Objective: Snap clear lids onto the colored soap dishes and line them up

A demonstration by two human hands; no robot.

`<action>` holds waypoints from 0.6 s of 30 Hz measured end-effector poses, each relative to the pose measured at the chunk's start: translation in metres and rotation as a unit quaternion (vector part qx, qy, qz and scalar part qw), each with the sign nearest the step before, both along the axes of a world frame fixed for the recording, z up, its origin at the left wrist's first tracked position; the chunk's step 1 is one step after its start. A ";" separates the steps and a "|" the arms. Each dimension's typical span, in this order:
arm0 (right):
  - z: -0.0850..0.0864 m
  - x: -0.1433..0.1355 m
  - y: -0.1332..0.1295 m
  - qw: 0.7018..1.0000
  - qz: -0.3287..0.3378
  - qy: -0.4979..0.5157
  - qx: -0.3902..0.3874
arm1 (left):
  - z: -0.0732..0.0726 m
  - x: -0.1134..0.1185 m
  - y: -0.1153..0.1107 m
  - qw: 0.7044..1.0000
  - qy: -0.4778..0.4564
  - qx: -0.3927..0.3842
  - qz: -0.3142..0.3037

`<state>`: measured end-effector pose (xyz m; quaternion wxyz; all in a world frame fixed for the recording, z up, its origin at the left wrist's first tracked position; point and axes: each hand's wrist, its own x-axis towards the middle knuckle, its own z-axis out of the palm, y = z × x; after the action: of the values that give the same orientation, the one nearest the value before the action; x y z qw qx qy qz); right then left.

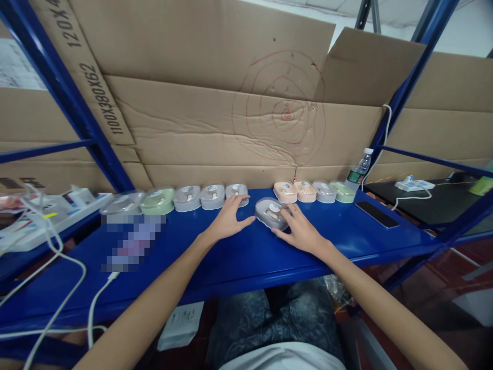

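My right hand (300, 228) has its thumb and fingers at the right end of a grey, rounded plastic case (265, 209) with a clear lid and a round pale label. This case sits on the blue shelf, a little in front of the others. My left hand (230, 220) is open, thumb stretched toward that case. Its fingertips are over another grey case (235, 190) in the back row and partly cover it; whether they touch it I cannot tell. Left of there stand more grey cases (212, 197) and a green case (157, 201). On the right are peach cases (285, 192), a grey one and a green one (345, 192).
A water bottle (359, 170) and a dark phone (377, 214) are on the right. White power strips (57, 218) and cables (82, 272) crowd the left, near a blurred-out object (134, 244). Cardboard (200, 118) with red rings closes the back, between blue posts (69, 87).
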<state>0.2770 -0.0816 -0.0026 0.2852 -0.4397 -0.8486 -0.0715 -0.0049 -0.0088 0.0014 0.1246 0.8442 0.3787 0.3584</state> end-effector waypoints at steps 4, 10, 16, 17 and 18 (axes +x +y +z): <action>-0.001 0.007 0.001 0.988 0.073 0.127 -0.039 | 0.002 0.007 -0.014 0.994 0.039 -0.056 -0.083; -0.015 -0.003 0.017 0.980 0.104 0.160 -0.051 | -0.007 0.021 -0.021 0.991 0.046 -0.055 -0.111; -0.022 0.000 0.020 0.974 0.165 0.103 -0.118 | -0.004 0.024 -0.026 0.989 0.045 -0.039 -0.133; -0.022 0.000 0.021 0.973 0.165 0.103 -0.122 | -0.003 0.024 -0.026 0.989 0.045 -0.038 -0.133; -0.022 0.001 0.021 0.973 0.164 0.105 -0.124 | -0.003 0.025 -0.026 0.989 0.047 -0.038 -0.133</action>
<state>0.2779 -0.0602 -0.0244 0.3236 -0.3311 -0.8770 0.1283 0.0200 -0.0352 -0.0020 0.1853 0.8976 0.2818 0.2839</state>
